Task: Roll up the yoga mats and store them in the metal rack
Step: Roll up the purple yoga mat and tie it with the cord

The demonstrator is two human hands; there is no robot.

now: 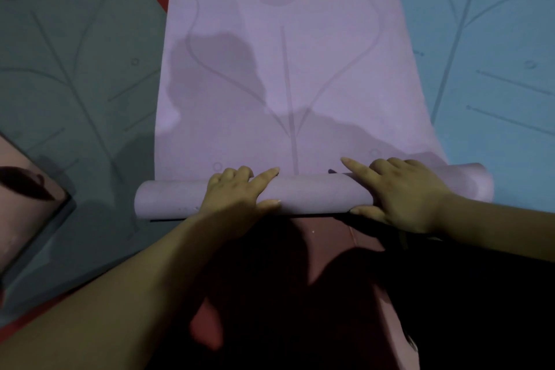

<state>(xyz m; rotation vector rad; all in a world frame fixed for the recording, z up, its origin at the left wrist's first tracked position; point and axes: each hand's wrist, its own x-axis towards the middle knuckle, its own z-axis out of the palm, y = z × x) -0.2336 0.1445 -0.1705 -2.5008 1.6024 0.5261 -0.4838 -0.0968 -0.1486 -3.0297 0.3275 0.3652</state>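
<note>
The left hand point(237, 191) and right hand point(404, 192) wrap fingers point(267, 175) over the rolled end of the purple mat point(294, 84), thumbs behind (likely keeping the roll tight and straight).

One head cam, wide-angle, facing fwd and steeply down, close over purple mat point(285, 84), green mat point(75, 54) at left edge, blue mat point(495, 39) at right edge

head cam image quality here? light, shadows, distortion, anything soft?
Head view: dim and muted, no glare. Head view: soft-edged shadows cross the purple mat ahead of the left hand and right hand gripping its rolled end; the bottom of the frame is near black. Head view: wide-angle bows the mat's long edges; the green mat and blue mat look slightly soft.
</note>
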